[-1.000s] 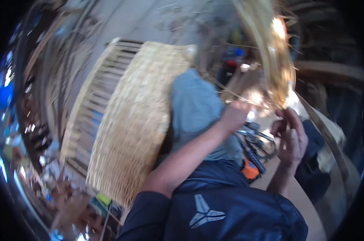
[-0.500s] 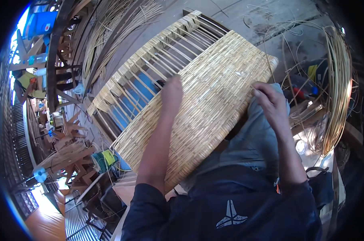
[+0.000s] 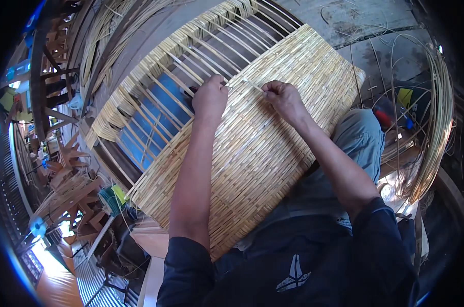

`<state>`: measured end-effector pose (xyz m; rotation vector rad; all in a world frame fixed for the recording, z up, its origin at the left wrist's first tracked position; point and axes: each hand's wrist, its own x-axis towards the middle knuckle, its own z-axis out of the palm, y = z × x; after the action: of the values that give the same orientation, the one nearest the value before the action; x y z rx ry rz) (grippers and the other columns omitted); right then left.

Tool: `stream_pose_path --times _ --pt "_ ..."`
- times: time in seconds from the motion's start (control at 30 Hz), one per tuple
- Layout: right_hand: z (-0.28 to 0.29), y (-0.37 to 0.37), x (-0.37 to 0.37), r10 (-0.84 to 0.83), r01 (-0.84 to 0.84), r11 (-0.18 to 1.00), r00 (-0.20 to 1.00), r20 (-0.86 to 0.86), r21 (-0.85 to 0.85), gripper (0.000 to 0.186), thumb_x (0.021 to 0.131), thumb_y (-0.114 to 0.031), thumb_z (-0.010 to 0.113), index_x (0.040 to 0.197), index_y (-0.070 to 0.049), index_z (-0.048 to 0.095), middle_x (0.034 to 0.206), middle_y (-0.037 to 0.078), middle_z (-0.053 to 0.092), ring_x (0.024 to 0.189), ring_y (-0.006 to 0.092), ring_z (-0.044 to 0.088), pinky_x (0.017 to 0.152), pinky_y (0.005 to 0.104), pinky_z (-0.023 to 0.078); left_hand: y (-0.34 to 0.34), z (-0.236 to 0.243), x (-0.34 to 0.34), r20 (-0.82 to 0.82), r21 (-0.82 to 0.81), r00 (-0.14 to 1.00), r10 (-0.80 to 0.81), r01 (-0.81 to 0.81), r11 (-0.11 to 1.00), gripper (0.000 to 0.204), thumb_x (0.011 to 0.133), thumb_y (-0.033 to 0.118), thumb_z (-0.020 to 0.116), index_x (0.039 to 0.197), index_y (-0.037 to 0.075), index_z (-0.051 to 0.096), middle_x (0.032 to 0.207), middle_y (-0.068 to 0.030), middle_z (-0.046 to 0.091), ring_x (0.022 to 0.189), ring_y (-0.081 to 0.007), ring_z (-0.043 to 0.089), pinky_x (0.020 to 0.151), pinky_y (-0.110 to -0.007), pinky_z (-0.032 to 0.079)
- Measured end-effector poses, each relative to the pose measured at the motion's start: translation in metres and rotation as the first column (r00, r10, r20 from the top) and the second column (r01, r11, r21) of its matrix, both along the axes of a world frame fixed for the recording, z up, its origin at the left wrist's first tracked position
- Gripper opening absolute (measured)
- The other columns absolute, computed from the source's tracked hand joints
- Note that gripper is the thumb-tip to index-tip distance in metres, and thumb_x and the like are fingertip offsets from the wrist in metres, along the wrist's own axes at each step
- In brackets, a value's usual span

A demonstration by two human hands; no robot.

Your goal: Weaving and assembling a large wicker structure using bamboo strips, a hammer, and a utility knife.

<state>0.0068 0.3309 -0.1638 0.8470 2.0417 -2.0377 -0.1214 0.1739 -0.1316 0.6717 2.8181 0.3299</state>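
A woven rattan panel (image 3: 288, 66) lies tilted across my lap, with a closely woven near part and bare parallel rattan strands (image 3: 163, 79) at its far left part. My right hand (image 3: 285, 102) is above the weave, thumb and fingers pinching a short pale rattan strip (image 3: 253, 85) that points toward the weave's edge. At that edge, where the bare strands start, my left hand (image 3: 210, 100) is closed with its fingers curled. What it grips is hidden; a dark thing shows beside it among the strands.
Bundles of loose rattan lie on the floor at the far left, and a long coiled rattan bundle (image 3: 436, 123) is on the right. A blue surface (image 3: 157, 120) shows beneath the bare strands. Wooden star shapes (image 3: 70, 153) and a green spool (image 3: 110, 199) are at left.
My right hand has moved left from the panel's right edge to over the weave, near my left hand, with a pale strip now visible. The view has shifted slightly.
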Motion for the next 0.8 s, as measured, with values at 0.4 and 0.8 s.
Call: stream_pose_path --times 0.4,0.8 --pt "0.008 -0.008 -0.002 0.009 0.000 0.947 1.000 0.028 -0.322 0.011 0.089 -0.008 0.055 0.094 -0.001 0.062 0.071 0.004 0.062 0.060 0.0083 0.054 0.056 0.0221 0.046 -0.010 0.010 -0.004 0.364 0.258 0.920 0.142 -0.247 0.934 0.023 0.088 0.015 0.052 0.104 0.002 0.063 0.093 -0.0127 0.066 0.080 -0.0236 0.064 0.073 -0.032 0.048" --pt "-0.008 -0.019 -0.022 -0.060 0.103 0.972 0.978 -0.202 0.209 0.012 0.089 -0.008 0.058 0.098 -0.001 0.062 0.086 0.008 0.062 0.077 0.0134 0.058 0.072 0.0246 0.049 -0.012 0.032 -0.024 0.808 0.234 0.566 0.163 -0.562 0.794 0.022 0.084 0.013 0.057 0.101 0.001 0.064 0.072 0.0028 0.057 0.046 -0.0015 0.038 0.040 -0.018 0.027"
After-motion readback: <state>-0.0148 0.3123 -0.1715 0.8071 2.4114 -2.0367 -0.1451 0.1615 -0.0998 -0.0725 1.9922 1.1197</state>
